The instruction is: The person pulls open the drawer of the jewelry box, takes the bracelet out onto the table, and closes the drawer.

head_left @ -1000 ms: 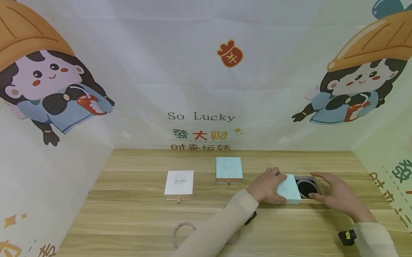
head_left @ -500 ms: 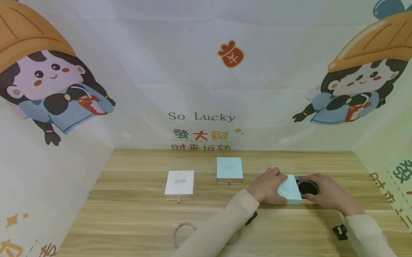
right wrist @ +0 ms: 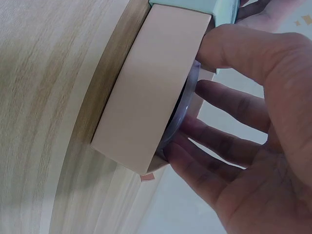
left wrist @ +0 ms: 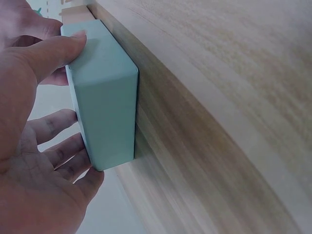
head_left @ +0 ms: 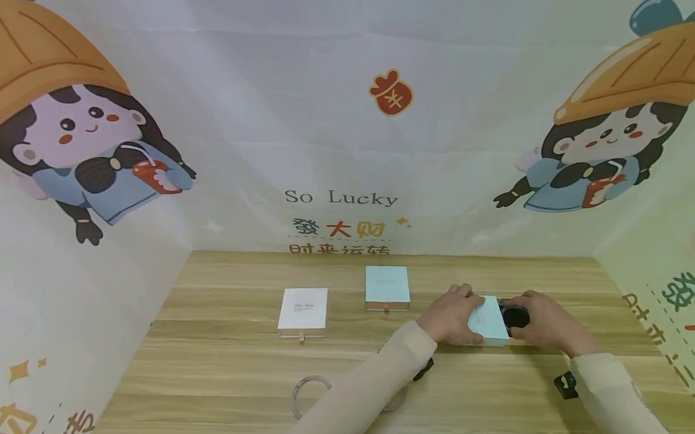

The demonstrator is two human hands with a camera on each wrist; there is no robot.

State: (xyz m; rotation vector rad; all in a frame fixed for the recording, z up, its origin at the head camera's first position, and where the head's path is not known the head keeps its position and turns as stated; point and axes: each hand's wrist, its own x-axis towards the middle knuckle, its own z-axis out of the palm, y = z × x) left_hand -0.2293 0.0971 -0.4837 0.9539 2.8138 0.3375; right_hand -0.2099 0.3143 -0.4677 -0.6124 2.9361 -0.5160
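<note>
My left hand [head_left: 454, 314] grips the mint-green sleeve [head_left: 488, 321] of a small drawer box, thumb on one side and fingers on the other. The pale pink drawer [right wrist: 151, 87] sticks out of the sleeve to the right. A translucent bangle [right wrist: 184, 108] sits in it on a dark inlay, its edge showing above the drawer wall. My right hand [head_left: 545, 324] reaches over the drawer and holds the bangle by its rim between thumb and fingers. Part of the bangle is hidden behind the fingers.
Further left stand a closed mint-green box [head_left: 387, 284] and a closed white box [head_left: 303, 310], each with a pull tab. A loose bangle [head_left: 297, 398] lies near the front; another bangle [head_left: 398, 400] is partly covered by my left forearm. Printed cloth walls enclose the table [head_left: 210, 367].
My right hand has moved left, from the drawer's outer end onto the bangle inside, and its fingers have closed in on the rim. The left hand and sleeve have stayed put.
</note>
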